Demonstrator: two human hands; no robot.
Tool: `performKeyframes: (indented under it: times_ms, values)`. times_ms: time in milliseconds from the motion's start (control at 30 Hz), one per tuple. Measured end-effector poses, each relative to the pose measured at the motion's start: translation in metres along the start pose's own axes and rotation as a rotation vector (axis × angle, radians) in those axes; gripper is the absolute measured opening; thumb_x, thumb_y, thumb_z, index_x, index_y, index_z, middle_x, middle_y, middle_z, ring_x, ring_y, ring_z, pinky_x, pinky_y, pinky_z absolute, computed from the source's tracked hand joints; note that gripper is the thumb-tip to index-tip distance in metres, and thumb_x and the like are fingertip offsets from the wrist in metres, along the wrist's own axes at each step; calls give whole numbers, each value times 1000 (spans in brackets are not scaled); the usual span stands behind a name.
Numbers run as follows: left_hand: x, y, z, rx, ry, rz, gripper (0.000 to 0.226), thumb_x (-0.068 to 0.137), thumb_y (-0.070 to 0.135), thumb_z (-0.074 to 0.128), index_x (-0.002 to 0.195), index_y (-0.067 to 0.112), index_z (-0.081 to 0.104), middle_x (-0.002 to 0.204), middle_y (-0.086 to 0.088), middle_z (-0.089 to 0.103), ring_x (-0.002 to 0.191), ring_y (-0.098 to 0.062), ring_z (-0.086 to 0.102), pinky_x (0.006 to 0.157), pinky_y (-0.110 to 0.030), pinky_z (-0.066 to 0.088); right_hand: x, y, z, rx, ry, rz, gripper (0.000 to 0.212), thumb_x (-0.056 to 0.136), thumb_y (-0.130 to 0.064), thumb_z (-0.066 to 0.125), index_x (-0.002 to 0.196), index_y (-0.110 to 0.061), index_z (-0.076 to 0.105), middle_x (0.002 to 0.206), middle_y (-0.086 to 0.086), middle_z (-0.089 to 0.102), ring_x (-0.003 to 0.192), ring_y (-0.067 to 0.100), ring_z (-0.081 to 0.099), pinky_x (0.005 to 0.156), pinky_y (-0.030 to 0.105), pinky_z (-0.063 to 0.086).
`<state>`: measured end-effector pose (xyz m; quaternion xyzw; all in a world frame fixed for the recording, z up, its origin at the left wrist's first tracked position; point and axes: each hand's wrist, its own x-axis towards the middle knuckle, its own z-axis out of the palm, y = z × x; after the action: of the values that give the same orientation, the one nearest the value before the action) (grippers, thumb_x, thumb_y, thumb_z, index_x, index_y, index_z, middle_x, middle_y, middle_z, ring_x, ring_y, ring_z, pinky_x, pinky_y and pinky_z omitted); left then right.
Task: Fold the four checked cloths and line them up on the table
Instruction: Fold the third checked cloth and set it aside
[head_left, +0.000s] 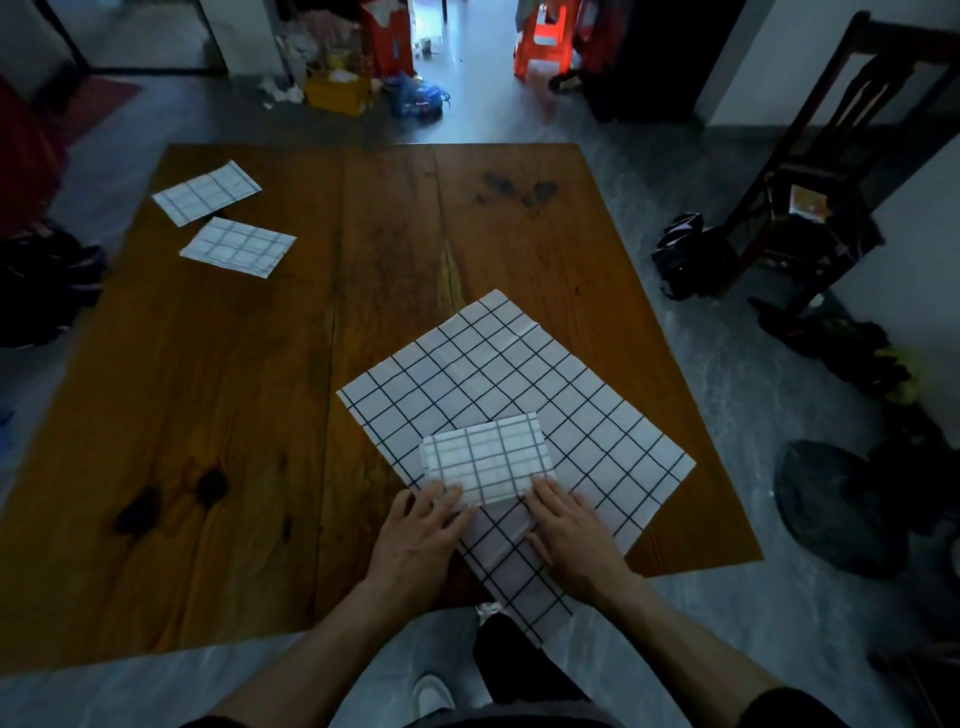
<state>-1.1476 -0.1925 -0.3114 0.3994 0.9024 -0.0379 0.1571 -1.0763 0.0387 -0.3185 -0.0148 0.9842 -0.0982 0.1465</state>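
Two folded checked cloths lie at the table's far left, one (207, 193) behind the other (238, 247). A large unfolded checked cloth (519, 374) is spread flat at the near right, its near corner hanging over the table edge. On top of it sits a third folded cloth (488, 457). My left hand (421, 535) touches that folded cloth's near left corner with its fingertips. My right hand (569, 535) lies flat on the spread cloth, fingertips at the folded cloth's near right corner.
The brown wooden table (260, 415) has dark stains near its far right and near left. A dark wooden chair (831, 171) stands to the right, with dark bags and shoes on the floor around it. Clutter and a red stool fill the far floor.
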Motion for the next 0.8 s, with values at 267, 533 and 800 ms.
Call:
performKeyframes:
  times_ms: [267,533,800]
  values:
    - [-14,-4,3,-44,30,-75,73,47,29,81,119,23,67,136,-8,58,127,-33,52,88,-52,52,2,2,-7,6,-32,-24,59,103,-39,37,156,-21,17,165,0,7,151,15,2,120,35,2]
    - [-18,-3,9,-166,135,-174,59,56,21,77,114,24,70,134,-4,59,128,-27,43,88,-47,51,2,3,-7,15,-43,-16,60,103,-40,37,156,-23,15,165,-2,5,151,13,0,123,37,3]
    - [-17,2,13,-194,250,-220,48,57,12,79,105,17,74,127,-3,64,121,-25,54,85,-41,52,1,7,-7,0,-44,-42,64,100,-34,42,156,-23,13,165,-2,4,151,14,-1,120,36,1]
